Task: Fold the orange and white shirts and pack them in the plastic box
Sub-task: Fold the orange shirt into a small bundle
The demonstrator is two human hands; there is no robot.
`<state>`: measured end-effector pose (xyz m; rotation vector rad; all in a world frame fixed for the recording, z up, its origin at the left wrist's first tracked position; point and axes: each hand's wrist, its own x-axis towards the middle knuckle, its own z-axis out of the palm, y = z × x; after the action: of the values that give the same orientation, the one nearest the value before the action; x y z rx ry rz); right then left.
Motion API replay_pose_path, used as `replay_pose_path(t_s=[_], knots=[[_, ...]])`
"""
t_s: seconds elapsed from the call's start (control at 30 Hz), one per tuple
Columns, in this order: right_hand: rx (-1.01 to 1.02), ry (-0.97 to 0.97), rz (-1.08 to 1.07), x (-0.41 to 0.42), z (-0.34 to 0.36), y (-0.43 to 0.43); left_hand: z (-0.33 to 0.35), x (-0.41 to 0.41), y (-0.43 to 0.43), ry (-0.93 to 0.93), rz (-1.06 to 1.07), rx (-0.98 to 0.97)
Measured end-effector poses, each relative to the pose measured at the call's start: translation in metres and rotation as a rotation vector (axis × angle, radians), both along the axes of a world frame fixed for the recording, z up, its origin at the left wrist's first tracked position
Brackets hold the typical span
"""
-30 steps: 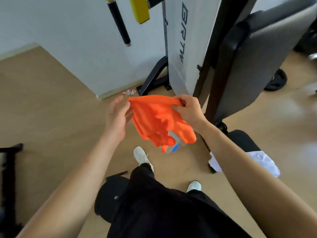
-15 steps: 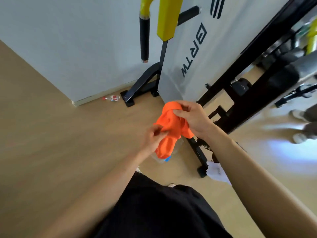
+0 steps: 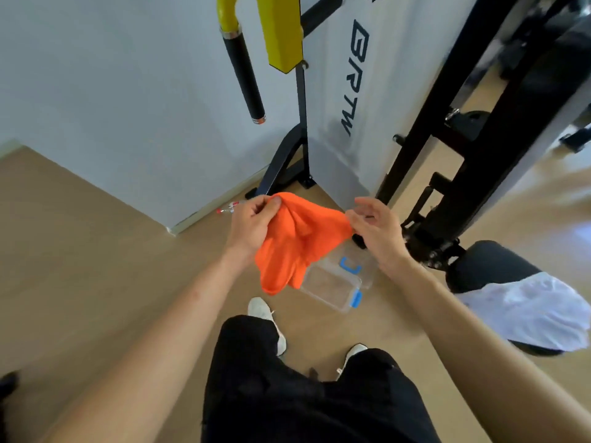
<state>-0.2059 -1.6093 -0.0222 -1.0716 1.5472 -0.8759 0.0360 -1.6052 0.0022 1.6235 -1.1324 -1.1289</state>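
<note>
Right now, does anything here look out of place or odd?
A small bottle lies on its side on the floor by the wall. The white shirt lies crumpled on the bench seat, not yet folded.

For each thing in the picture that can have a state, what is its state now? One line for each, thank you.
Orange shirt: bunched, held in the air, not yet folded.
Left hand: shut on the orange shirt.
Right hand: pinching the shirt's edge, other fingers spread.
Plastic box: on the floor, lid off, nothing inside.
White shirt: lying unfolded on the black seat.
</note>
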Motion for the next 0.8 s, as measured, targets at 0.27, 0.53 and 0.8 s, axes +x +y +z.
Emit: replay_pose_path(t_s=[0.27, 0.53, 0.8], knots=[[-0.119, -0.037, 0.120, 0.096, -0.129, 0.031, -0.111, 0.024, -0.017, 0.236, -0.148, 0.140], [-0.123, -0.100, 0.030, 0.101, -0.251, 0.010, -0.260, 0.086, -0.020, -0.074, -0.189, 0.033], [-0.352, 0.098, 0.141, 0.103, -0.266, 0.047, -0.322, 0.100, 0.041, -0.255, -0.058, -0.135]])
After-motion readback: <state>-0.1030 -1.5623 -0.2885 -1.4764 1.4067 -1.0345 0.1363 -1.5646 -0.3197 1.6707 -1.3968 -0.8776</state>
